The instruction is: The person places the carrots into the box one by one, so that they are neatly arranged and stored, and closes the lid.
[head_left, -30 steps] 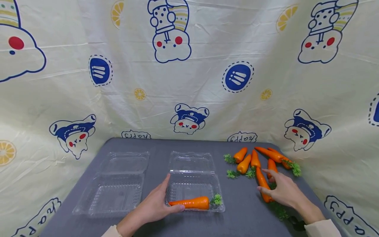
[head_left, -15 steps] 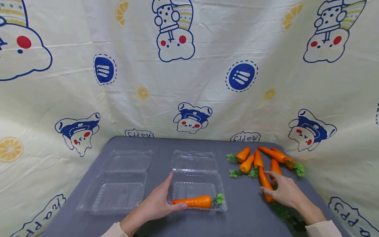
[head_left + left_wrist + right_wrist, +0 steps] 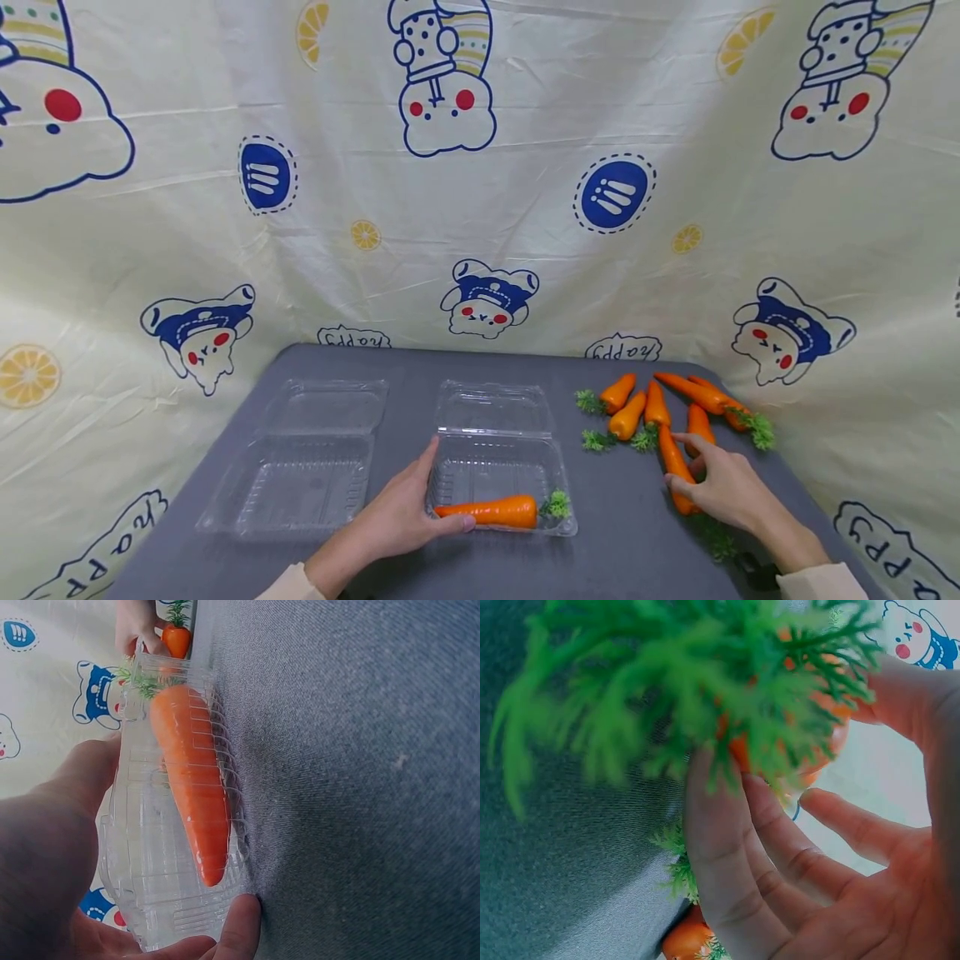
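Note:
My left hand (image 3: 399,510) grips the near left corner of a clear plastic clamshell box (image 3: 495,467), thumb over its near rim and fingers along its left side. The box lies with its lid folded back. Inside, along the near wall, lies an orange carrot (image 3: 491,511) with a green leafy top (image 3: 557,503). On the right, my right hand (image 3: 726,492) holds another carrot (image 3: 670,450) between thumb and fingers near its thick end. That carrot's leaves (image 3: 682,697) cover much of the grasp in the right wrist view.
A second clear clamshell box (image 3: 307,483) stands lid back on the left of the grey table (image 3: 600,558). Several more carrots (image 3: 627,417) lie in a loose pile at the back right, some touching. A patterned curtain (image 3: 525,208) hangs behind the table.
My right thumb and fingers have come closer around the carrot at right. The left hand stays at the box. The whole head view has shifted slightly.

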Action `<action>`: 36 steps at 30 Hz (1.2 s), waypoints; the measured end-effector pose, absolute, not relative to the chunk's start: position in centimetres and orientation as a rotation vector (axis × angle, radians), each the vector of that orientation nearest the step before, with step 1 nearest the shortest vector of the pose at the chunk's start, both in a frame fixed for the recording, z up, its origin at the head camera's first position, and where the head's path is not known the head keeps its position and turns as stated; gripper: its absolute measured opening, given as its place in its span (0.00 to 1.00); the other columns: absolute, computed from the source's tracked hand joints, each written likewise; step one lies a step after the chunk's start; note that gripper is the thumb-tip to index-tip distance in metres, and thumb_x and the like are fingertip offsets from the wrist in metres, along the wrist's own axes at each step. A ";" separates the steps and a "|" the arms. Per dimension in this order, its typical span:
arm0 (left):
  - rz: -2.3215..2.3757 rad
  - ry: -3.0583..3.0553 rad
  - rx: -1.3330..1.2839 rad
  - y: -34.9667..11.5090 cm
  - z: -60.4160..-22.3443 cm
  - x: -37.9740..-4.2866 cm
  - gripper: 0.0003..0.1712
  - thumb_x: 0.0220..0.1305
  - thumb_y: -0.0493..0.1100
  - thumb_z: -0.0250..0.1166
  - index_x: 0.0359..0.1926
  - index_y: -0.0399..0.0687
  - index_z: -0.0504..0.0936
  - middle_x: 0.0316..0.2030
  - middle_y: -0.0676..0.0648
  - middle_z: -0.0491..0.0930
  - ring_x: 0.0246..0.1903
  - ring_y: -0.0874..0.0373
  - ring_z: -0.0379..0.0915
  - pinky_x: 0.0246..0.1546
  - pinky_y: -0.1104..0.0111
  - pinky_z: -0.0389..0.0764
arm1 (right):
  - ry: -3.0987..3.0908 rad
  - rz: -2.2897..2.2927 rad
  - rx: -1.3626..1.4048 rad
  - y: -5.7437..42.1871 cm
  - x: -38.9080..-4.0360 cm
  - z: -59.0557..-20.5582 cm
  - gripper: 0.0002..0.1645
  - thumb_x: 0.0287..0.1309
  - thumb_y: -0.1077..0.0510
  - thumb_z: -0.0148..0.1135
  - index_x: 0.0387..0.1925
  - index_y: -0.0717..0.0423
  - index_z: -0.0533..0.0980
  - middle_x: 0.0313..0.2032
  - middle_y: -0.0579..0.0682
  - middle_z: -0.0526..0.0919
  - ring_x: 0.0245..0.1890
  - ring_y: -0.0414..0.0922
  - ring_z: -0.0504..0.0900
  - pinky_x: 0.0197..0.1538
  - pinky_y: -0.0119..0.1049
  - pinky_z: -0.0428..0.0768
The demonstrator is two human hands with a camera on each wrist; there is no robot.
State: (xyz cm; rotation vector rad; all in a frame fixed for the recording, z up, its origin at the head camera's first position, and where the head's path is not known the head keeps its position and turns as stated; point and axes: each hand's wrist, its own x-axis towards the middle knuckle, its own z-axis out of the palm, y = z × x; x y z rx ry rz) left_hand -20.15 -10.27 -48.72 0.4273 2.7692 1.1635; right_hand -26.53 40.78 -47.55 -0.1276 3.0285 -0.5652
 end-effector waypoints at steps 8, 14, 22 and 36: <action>1.182 2.770 0.437 -10.3 -48.4 -20.0 0.79 0.63 0.67 0.87 0.95 0.36 0.51 0.87 0.25 0.66 0.82 0.26 0.72 0.82 0.29 0.74 | 3.053 -0.577 -0.130 40.4 -26.0 -47.0 0.53 0.72 0.42 0.81 0.83 0.67 0.69 0.42 0.53 0.93 0.32 0.45 0.85 0.36 0.44 0.82; 1.201 2.758 0.427 -10.2 -48.6 -19.8 0.78 0.62 0.66 0.88 0.94 0.35 0.52 0.86 0.23 0.67 0.82 0.25 0.72 0.82 0.29 0.74 | 3.080 -0.591 -0.142 39.7 -25.7 -46.3 0.51 0.72 0.44 0.80 0.84 0.64 0.69 0.47 0.58 0.94 0.37 0.47 0.87 0.38 0.44 0.82; 1.206 2.777 0.443 -10.3 -48.6 -19.7 0.79 0.62 0.66 0.88 0.94 0.33 0.52 0.86 0.23 0.67 0.82 0.25 0.72 0.82 0.30 0.74 | 3.150 -0.641 -0.233 38.1 -25.2 -45.1 0.49 0.72 0.46 0.80 0.84 0.62 0.71 0.42 0.50 0.91 0.32 0.42 0.81 0.37 0.39 0.78; 1.199 2.765 0.439 -10.1 -48.6 -19.9 0.79 0.62 0.66 0.88 0.94 0.34 0.51 0.86 0.22 0.66 0.82 0.24 0.71 0.82 0.29 0.74 | 3.109 -0.785 -0.381 34.3 -25.1 -43.7 0.50 0.74 0.48 0.79 0.86 0.60 0.67 0.48 0.55 0.93 0.30 0.38 0.85 0.31 0.35 0.82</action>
